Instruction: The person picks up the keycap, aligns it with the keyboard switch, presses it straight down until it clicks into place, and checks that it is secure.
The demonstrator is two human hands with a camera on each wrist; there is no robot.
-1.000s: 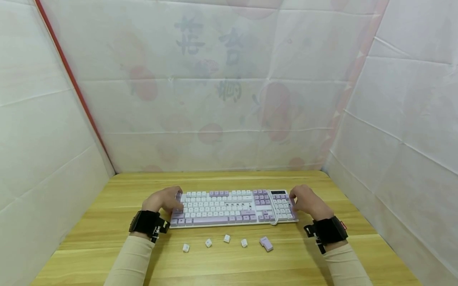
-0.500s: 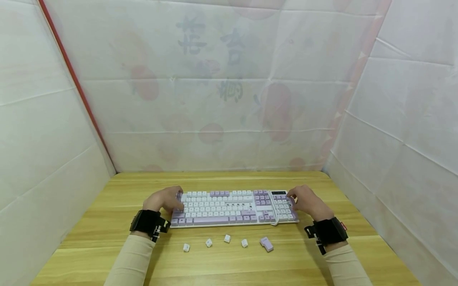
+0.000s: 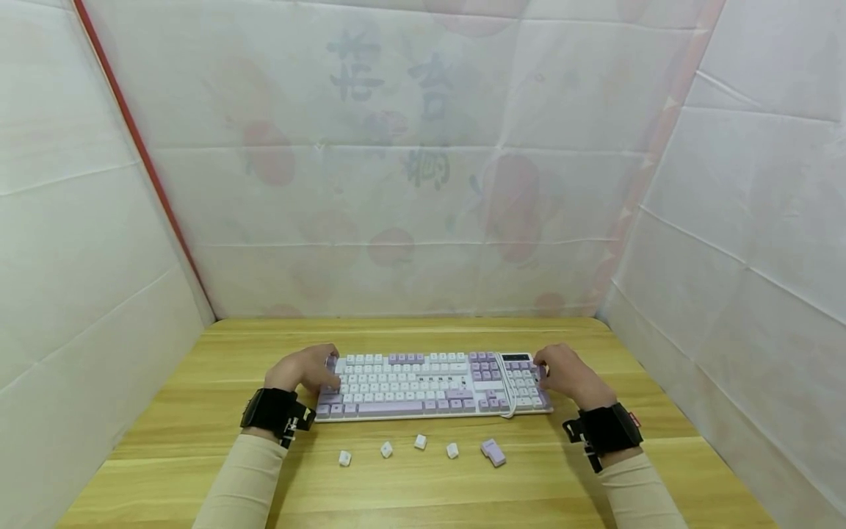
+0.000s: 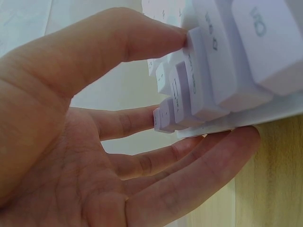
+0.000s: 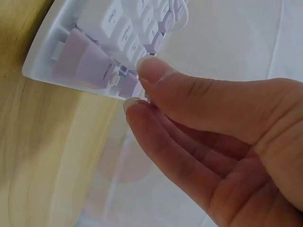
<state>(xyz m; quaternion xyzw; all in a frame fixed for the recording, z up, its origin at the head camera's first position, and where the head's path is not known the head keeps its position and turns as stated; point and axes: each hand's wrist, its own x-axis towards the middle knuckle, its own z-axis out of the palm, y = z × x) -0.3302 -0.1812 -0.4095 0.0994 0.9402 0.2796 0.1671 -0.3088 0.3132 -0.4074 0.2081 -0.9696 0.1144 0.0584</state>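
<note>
A white and purple keyboard (image 3: 390, 406) lies on the wooden table. My left hand (image 3: 300, 369) grips its left end. In the left wrist view the thumb (image 4: 156, 40) touches a purple key at the side, and the fingers (image 4: 213, 175) reach under the edge. At the other end, my right hand (image 3: 570, 375) pinches the keyboard's right edge near the number pad, thumb (image 5: 161, 78) above and fingers below. A gap in the keys shows beside the Enter key (image 5: 85, 61). Several bare switches show in the letter area.
Several loose white keycaps, such as one keycap (image 3: 420, 441), lie in front of the keyboard. To their right is a purple keycap piece (image 3: 493, 452). A white cable (image 3: 506, 386) lies bundled across the keyboard. A white cloth wall (image 3: 410, 279) stands behind the table (image 3: 396, 492).
</note>
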